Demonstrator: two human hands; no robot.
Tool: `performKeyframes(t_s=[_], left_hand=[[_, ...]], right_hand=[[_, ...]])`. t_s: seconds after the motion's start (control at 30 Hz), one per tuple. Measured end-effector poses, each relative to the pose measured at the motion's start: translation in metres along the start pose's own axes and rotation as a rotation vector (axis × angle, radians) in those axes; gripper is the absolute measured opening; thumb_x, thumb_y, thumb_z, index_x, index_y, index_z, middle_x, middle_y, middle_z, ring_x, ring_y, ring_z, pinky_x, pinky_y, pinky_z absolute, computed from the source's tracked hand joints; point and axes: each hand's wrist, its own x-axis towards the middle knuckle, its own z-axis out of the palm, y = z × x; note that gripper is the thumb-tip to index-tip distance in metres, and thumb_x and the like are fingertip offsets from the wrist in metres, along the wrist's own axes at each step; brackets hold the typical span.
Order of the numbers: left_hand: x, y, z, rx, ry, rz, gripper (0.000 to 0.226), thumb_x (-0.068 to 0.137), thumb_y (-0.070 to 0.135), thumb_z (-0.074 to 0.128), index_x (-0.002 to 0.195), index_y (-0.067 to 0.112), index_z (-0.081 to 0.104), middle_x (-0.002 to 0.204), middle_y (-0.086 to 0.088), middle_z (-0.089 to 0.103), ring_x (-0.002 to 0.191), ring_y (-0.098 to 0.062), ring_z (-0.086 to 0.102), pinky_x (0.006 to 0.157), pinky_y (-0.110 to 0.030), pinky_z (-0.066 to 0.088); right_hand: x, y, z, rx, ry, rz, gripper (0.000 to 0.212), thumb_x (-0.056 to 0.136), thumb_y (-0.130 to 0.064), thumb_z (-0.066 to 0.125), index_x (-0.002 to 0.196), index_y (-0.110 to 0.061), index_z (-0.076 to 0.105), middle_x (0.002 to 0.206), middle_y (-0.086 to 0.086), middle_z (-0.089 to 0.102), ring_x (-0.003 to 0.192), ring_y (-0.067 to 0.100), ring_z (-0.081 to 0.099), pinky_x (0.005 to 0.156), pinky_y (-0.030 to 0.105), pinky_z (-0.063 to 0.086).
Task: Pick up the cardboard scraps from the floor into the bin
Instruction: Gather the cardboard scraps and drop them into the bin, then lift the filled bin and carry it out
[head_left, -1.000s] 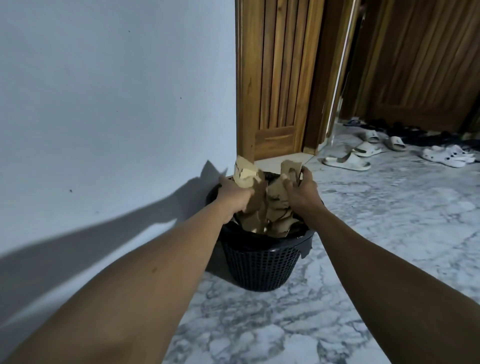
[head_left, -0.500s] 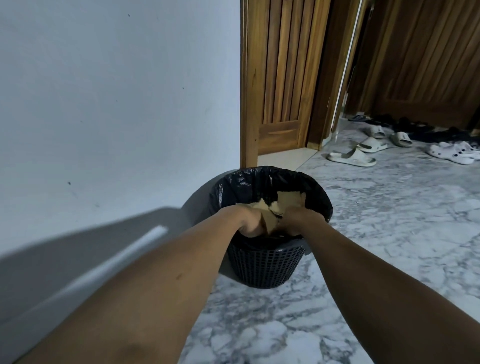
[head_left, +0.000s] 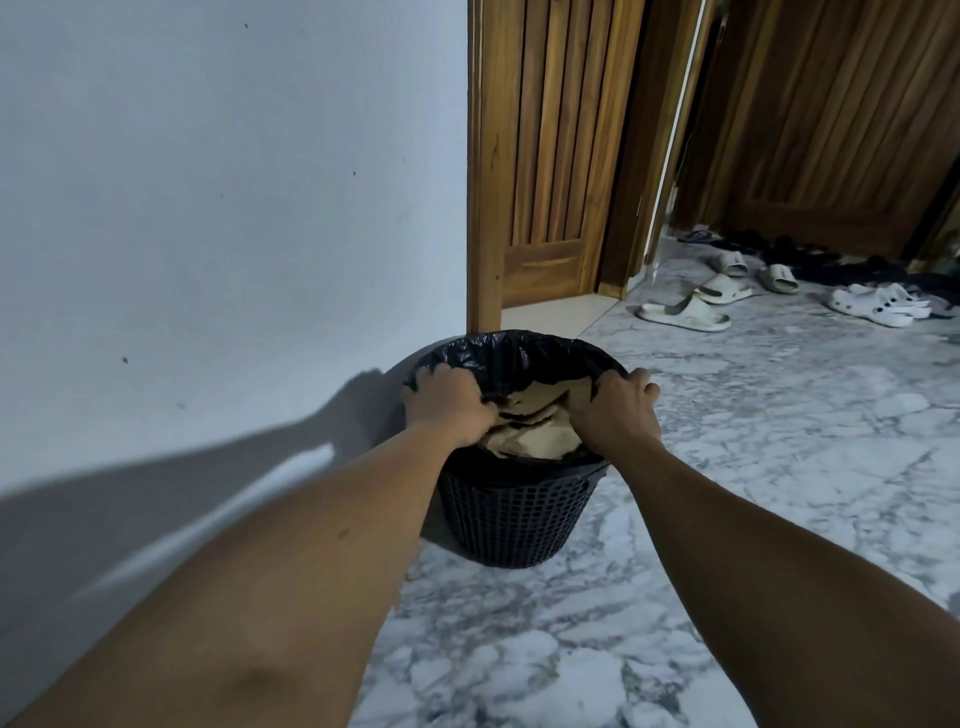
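Our left hand (head_left: 448, 401) gripped the left rim of the round black plastic lattice bin (head_left: 511, 512), fingers curled shut over its crinkled black bag liner (head_left: 524, 358). The tan torn cardboard scraps (head_left: 535, 431) lay inside the bin between our hands, stacked roughly flat, their long edges running left to right; the lower pieces were hidden. Our right hand (head_left: 615, 408) clamped the right rim the same way. The bin stood on the white marble floor (head_left: 753, 441), just beside the pale wall (head_left: 208, 208). Beyond stood a brown slatted wooden door (head_left: 540, 156) and pale sandals (head_left: 685, 312).
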Motion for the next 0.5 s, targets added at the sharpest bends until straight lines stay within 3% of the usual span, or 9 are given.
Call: performKeyframes(t_s=[0.07,0.17,0.23,0.3,0.37,0.43,0.5], left_hand=[[-0.005,-0.01,-0.006,0.067,0.062,-0.082,0.044,0.084,0.046,0.062,0.122,0.024,0.06,0.134,-0.007,0.045,0.128,-0.033,0.036,0.102,-0.05,0.039],[-0.003,-0.033,-0.003,-0.059,-0.068,-0.241,0.057,0.08,0.043,0.064,0.132,0.025,0.051,0.14,-0.008,0.044,0.128,-0.034,0.041,0.103,-0.048,0.041],[-0.004,-0.04,-0.002,-0.399,-0.174,-0.317,0.059,0.077,0.038,0.071,0.13,0.019,0.052,0.13,-0.008,0.056,0.117,-0.029,0.053,0.097,-0.041,0.049],[-0.009,-0.036,-0.003,-0.694,-0.256,-0.391,0.056,0.081,0.025,0.075,0.13,0.024,0.047,0.117,-0.006,0.059,0.103,-0.027,0.059,0.081,-0.035,0.054],[-0.004,-0.033,0.002,-0.786,-0.254,-0.444,0.052,0.077,0.025,0.076,0.119,0.027,0.044,0.113,-0.006,0.06,0.097,-0.03,0.062,0.069,-0.039,0.058],[0.01,-0.037,0.02,-0.773,-0.194,-0.459,0.062,0.072,0.03,0.072,0.129,0.029,0.047,0.114,-0.007,0.063,0.096,-0.032,0.063,0.073,-0.048,0.059],[0.018,-0.036,0.026,-0.758,-0.129,-0.419,0.053,0.08,0.025,0.067,0.13,0.029,0.05,0.114,-0.004,0.063,0.096,-0.026,0.061,0.086,-0.039,0.056]], right_hand=[[-0.007,-0.001,-0.003,-0.057,0.042,0.031,0.041,0.092,-0.037,0.052,0.122,-0.009,0.05,0.133,0.016,0.033,0.124,0.037,0.03,0.092,0.045,0.039],[-0.012,-0.002,-0.008,-0.012,-0.01,0.189,0.049,0.087,-0.049,0.059,0.119,-0.014,0.05,0.141,0.011,0.024,0.127,0.036,0.026,0.095,0.051,0.039],[-0.009,0.006,-0.004,0.244,-0.138,0.348,0.057,0.085,-0.05,0.065,0.124,-0.012,0.049,0.145,0.015,0.024,0.127,0.036,0.032,0.088,0.048,0.047],[-0.009,0.014,0.003,0.588,-0.215,0.407,0.073,0.081,-0.043,0.074,0.14,-0.017,0.039,0.139,0.019,0.042,0.117,0.037,0.048,0.088,0.053,0.054],[-0.011,0.018,0.009,0.702,-0.213,0.4,0.089,0.075,-0.045,0.079,0.147,-0.03,0.029,0.131,0.014,0.053,0.109,0.04,0.057,0.081,0.057,0.057],[-0.006,0.021,0.012,0.747,-0.195,0.384,0.087,0.079,-0.036,0.078,0.15,-0.034,0.027,0.128,0.012,0.054,0.104,0.039,0.059,0.07,0.054,0.06],[0.004,0.022,0.014,0.778,-0.175,0.382,0.08,0.086,-0.019,0.071,0.152,-0.031,0.026,0.126,0.014,0.055,0.096,0.038,0.06,0.071,0.054,0.06]])
